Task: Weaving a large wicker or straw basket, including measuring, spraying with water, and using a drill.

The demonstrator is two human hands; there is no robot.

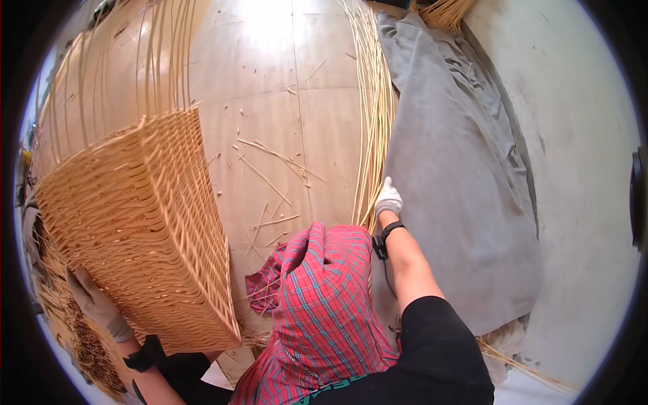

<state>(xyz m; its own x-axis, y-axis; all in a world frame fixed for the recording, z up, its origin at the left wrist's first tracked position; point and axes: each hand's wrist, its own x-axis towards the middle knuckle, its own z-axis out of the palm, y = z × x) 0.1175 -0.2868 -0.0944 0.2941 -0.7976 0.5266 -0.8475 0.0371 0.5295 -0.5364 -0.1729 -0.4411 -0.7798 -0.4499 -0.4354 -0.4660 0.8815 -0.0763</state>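
Now the gloved left hand (98, 305), eight o'clock, lies against the woven basket (135, 223) at nine, how far it's closed unclear; the gloved right hand (389, 198), three o'clock, meets pale rods (373, 101) reaching toward one, its hold impossible to tell. Rods vanish behind the checked cloth (331, 297) at six; basket stakes (155, 61) leave view toward eleven.

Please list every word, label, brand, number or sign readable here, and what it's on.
Black shirt: green lettering at the bottom edge, only partly in view; no whole word can be read.
No other text can be made out, including on the wicker basket or red plaid cloth.
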